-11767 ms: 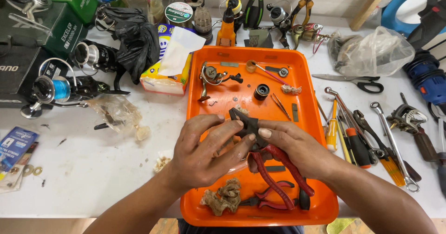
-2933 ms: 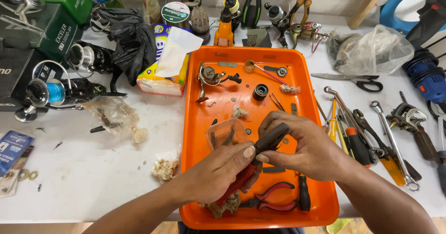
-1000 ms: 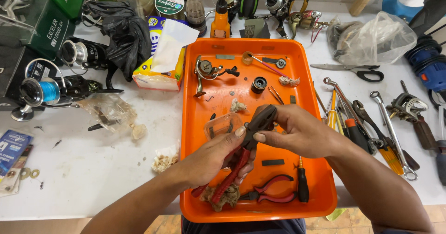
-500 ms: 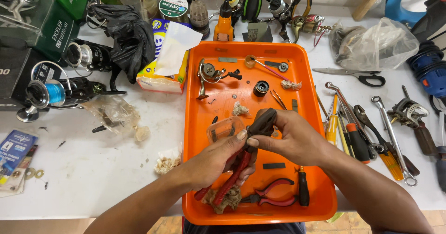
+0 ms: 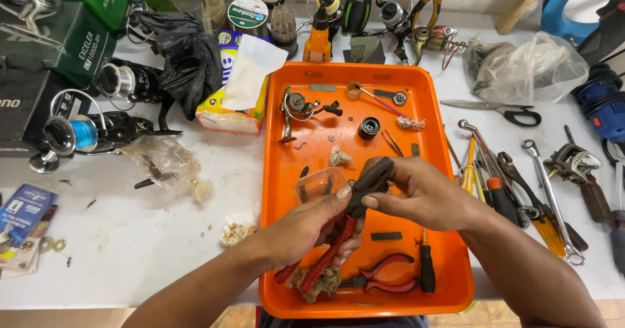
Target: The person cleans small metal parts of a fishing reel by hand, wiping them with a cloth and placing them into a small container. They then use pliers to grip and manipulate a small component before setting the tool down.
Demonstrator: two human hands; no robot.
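White desk point(image 5: 130, 250), orange tray point(image 5: 443, 282) under hands. Left hand point(image 5: 306, 227) squeezes red pliers point(image 5: 338, 237); right hand point(image 5: 423, 194) pinches dark part point(image 5: 374, 171). Slip could nip finger.

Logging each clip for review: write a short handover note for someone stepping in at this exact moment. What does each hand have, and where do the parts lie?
Left hand: grips the red handles of the large pliers over the orange tray.
Right hand: steadies a dark reel part at the pliers' jaws.
On the tray: partly stripped reel frame, black spool, clear plastic cup, small red pliers, small screwdriver, loose bits.
Done: reel apparently taken apart; pieces spread out.
Left: the dark part is not yet set down; whether it has come free cannot be told.
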